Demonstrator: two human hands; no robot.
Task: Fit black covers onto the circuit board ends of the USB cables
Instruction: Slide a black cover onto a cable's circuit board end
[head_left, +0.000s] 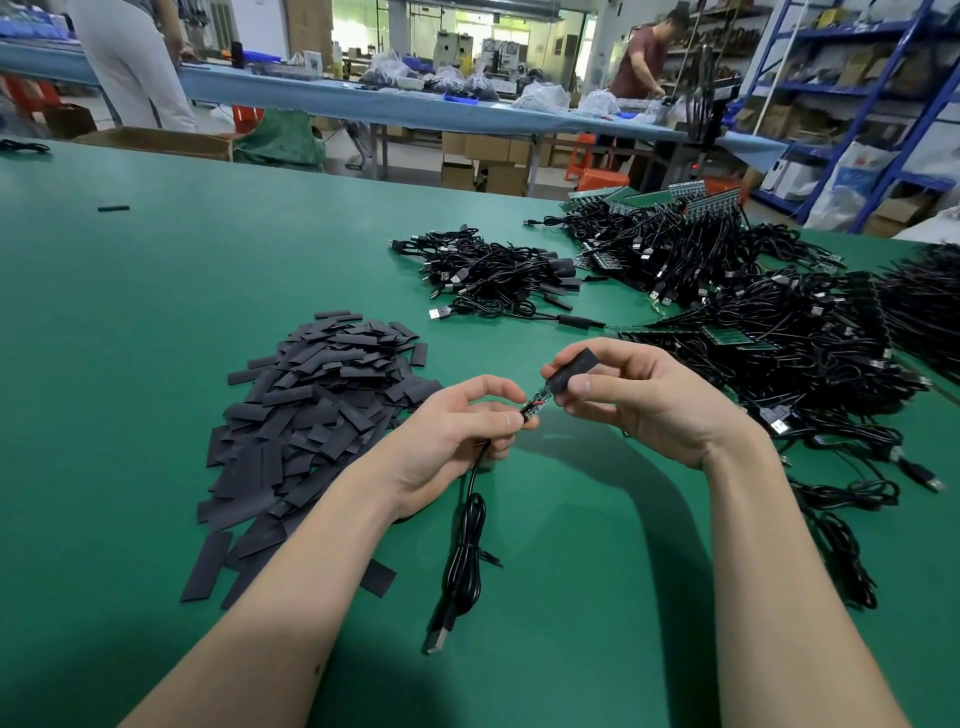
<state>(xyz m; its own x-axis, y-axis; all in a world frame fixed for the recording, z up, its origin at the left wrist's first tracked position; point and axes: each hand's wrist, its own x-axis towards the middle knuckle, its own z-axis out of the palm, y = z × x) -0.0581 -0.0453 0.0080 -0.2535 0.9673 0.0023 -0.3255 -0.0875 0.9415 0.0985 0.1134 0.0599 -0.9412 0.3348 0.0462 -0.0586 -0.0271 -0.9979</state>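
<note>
My left hand (457, 431) pinches a black USB cable (467, 551) just behind its circuit board end (535, 406), where red wires show. The cable hangs down in a bundled loop, and its USB plug (436, 636) rests on the green table. My right hand (644, 400) holds a black cover (574, 370) between thumb and fingers. The cover's open mouth sits over the tip of the board, which is partly inside it.
A heap of flat black covers (311, 415) lies to the left of my hands. A small pile of covered cables (493, 275) sits ahead, and large piles of cables with green boards (779, 322) fill the right. The green table (156, 291) stretches left. Two people stand at a far bench.
</note>
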